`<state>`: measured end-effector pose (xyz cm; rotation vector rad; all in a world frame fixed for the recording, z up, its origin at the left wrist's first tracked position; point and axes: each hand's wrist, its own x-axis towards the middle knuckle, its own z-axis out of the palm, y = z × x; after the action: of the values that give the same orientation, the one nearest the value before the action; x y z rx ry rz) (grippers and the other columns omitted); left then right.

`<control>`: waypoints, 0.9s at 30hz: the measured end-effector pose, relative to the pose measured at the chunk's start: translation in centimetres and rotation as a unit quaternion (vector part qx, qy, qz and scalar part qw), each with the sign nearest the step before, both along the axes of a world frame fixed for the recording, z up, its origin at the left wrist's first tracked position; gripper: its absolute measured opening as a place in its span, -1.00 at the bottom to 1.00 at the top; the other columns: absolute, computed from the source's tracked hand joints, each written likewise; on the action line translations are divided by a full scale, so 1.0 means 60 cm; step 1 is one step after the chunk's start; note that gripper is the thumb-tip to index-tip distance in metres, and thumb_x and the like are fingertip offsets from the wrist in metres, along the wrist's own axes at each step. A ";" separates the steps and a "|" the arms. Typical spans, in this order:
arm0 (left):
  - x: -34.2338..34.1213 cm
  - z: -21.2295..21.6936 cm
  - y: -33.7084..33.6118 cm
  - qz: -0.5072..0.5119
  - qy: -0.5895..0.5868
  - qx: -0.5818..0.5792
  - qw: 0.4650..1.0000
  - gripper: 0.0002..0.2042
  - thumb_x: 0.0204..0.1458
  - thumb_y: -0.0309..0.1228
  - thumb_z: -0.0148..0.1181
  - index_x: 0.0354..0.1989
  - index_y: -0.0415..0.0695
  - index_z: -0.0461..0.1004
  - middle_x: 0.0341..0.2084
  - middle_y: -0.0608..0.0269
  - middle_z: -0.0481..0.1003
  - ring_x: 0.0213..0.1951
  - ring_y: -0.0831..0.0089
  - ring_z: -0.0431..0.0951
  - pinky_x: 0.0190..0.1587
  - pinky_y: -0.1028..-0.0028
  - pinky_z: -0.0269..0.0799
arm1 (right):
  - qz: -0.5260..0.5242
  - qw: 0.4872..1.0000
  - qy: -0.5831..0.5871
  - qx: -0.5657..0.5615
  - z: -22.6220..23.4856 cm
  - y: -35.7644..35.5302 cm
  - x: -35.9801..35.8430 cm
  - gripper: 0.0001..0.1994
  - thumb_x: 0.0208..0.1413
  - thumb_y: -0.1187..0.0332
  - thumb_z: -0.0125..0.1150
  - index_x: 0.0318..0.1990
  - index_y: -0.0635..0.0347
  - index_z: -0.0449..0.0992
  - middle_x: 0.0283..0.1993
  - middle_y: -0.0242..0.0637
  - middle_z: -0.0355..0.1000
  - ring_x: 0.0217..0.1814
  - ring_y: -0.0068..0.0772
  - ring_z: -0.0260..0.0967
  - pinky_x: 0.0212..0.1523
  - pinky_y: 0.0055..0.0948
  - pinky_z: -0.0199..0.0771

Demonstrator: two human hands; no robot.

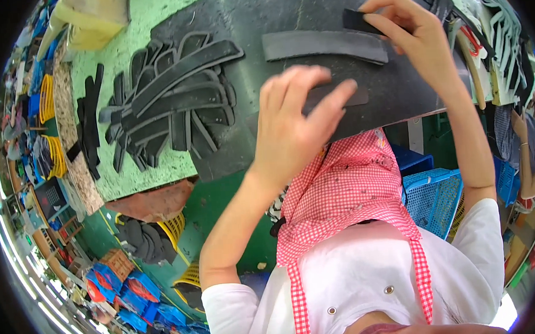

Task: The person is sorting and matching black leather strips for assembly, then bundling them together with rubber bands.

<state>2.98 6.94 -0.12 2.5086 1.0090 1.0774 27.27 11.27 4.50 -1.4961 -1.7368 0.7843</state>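
The long, grey, curved strip looks matt, perhaps rubber; the black sheet beneath, smooth, faintly glossy; the near red-and-white checked apron, cloth.

Green table, black mat across it, piled dark strips, curved grey strip.

The right hand pinches a short black strip between thumb and fingers, just beyond the end of a curved grey band lying on a black mat. The left hand, slightly blurred, spreads its fingers near a flat dark piece (whether they touch is hard to tell). Off to the left, a heap of dark bands straddles the mat and a green tabletop. A checked apron shows below, beside a blue basket.
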 end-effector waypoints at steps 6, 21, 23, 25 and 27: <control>-0.059 0.011 -0.132 0.083 0.063 -0.172 0.980 -0.42 -0.14 -0.42 0.44 0.18 -0.04 0.52 0.11 0.10 0.37 0.17 0.07 0.36 0.22 0.13 0.27 | 0.078 0.966 0.083 -0.233 0.016 -0.055 -0.072 -0.87 0.20 0.39 0.31 -0.19 0.24 0.55 -0.43 -0.51 0.47 -0.47 -0.79 0.32 -0.53 -0.68 0.25; -0.096 -0.022 -0.141 0.079 0.055 -0.149 0.984 -0.36 -0.07 -0.34 0.39 0.27 -0.14 0.41 0.23 0.02 0.32 0.28 0.04 0.32 0.29 0.07 0.25 | 0.186 0.977 -0.080 -0.069 -0.055 -0.040 -0.211 -0.82 0.08 0.26 0.31 -0.32 0.19 0.58 -0.38 -0.20 0.59 -0.29 -0.12 0.59 -0.26 -0.27 0.55; -0.098 -0.022 -0.141 0.093 0.040 -0.160 0.982 -0.32 -0.07 -0.33 0.40 0.30 -0.17 0.37 0.24 0.00 0.32 0.28 0.04 0.32 0.29 0.06 0.24 | 0.183 0.977 -0.092 -0.064 -0.054 -0.042 -0.204 -0.80 0.09 0.25 0.31 -0.30 0.19 0.58 -0.37 -0.18 0.60 -0.27 -0.11 0.60 -0.24 -0.26 0.56; -0.098 -0.023 -0.142 0.108 0.095 -0.138 0.980 -0.26 -0.07 -0.29 0.41 0.34 -0.24 0.30 0.26 -0.02 0.31 0.29 0.01 0.32 0.30 0.05 0.23 | 0.190 0.973 0.013 -0.127 -0.044 -0.045 -0.184 -0.76 0.09 0.21 0.34 -0.27 0.21 0.58 -0.35 -0.13 0.59 -0.25 -0.09 0.60 -0.21 -0.24 0.56; -0.094 -0.020 -0.142 0.117 0.097 -0.136 0.979 -0.24 -0.06 -0.26 0.41 0.35 -0.24 0.29 0.25 0.02 0.31 0.28 0.06 0.32 0.29 0.09 0.21 | 0.180 0.973 -0.079 -0.124 -0.020 -0.053 -0.133 -0.72 0.14 0.20 0.35 -0.26 0.28 0.56 -0.39 -0.16 0.59 -0.32 -0.24 0.61 -0.30 -0.34 0.55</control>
<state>-2.66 -1.59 -1.31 2.3452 1.4306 0.6983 19.30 8.11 3.28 -1.4508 -2.1315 1.1289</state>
